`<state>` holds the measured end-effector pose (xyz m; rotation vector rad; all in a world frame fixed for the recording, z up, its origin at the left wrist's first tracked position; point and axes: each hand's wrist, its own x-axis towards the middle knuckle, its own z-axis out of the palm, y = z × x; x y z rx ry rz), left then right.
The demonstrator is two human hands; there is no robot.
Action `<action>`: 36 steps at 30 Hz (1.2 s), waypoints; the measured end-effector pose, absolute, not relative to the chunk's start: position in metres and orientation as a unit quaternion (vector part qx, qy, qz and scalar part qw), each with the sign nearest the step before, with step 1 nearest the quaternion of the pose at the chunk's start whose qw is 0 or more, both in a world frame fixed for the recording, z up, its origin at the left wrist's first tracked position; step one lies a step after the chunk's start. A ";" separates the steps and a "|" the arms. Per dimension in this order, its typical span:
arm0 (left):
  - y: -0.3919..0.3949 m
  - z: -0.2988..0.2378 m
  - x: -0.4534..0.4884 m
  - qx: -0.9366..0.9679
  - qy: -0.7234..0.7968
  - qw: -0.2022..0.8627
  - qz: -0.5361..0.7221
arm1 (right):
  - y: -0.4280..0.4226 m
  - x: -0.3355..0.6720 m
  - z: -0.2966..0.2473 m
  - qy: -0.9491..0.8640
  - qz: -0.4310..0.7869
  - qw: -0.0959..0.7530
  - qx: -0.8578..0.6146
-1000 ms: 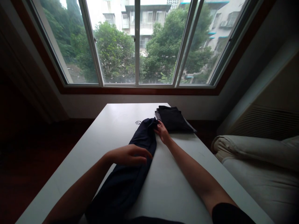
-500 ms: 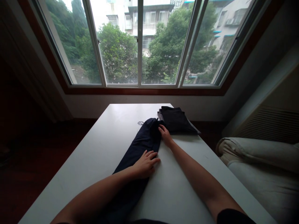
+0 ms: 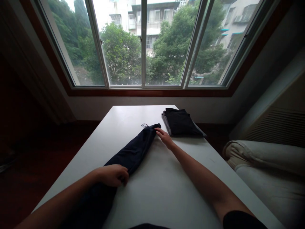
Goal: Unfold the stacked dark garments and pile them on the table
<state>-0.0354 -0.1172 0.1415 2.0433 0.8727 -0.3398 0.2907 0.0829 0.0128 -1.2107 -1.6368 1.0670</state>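
A pair of dark navy trousers (image 3: 133, 149), long and narrow, lies slantwise over the white table (image 3: 181, 178), with the near part running down under my left forearm. My left hand (image 3: 115, 175) is closed at the right edge of the cloth, its fingers curled round the fabric. At the far end, my right hand (image 3: 164, 136) holds the bunched corner with its fingertips. Just beyond that end is a small thin dark loop (image 3: 144, 125), too small to make out. The underside of the cloth is hidden.
A stack of folded dark and grey clothes (image 3: 182, 122) sits at the table's far right corner. On the right stands a pale sofa (image 3: 267, 165). Past the table's far edge are a wall and a wide window (image 3: 143, 63).
My left hand has moved left and nearer, from lying spread on the cloth to curled at its edge. The trousers have shifted left and look narrower; my right hand has moved slightly left.
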 end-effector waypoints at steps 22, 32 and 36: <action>0.046 0.014 -0.001 0.827 0.538 0.157 0.038 | 0.087 0.340 0.006 -0.640 0.483 0.370 -0.469; 0.095 0.030 -0.136 0.651 0.756 0.054 0.025 | 0.129 0.387 0.012 -0.586 0.402 0.446 -0.544; 0.079 0.012 -0.130 0.584 0.811 0.031 0.026 | 0.153 0.394 0.013 -0.644 0.259 0.395 -0.602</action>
